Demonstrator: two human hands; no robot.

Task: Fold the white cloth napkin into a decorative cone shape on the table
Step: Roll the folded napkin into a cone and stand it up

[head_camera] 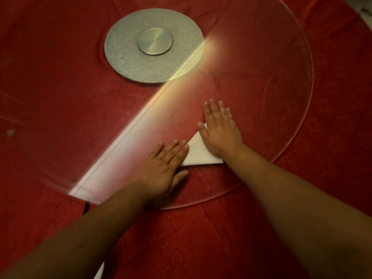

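In the head view, the white cloth napkin [199,153] lay as a flat triangle on the glass turntable [291,109]. The left hand [161,168] and right hand [220,133] lay flat on it, fingers stretched out and gripping nothing. I think pressing hard along the fold would make a sharp crease. The glass edge curved just behind the wrists. Past the fingertips was lots of bare glass, up to the silver disc [154,45]

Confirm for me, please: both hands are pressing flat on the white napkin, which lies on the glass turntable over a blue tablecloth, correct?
Not quite: the tablecloth is red, not blue, as the head view shows. The rest holds: the left hand and right hand press flat on the white napkin, which lies on the glass turntable.
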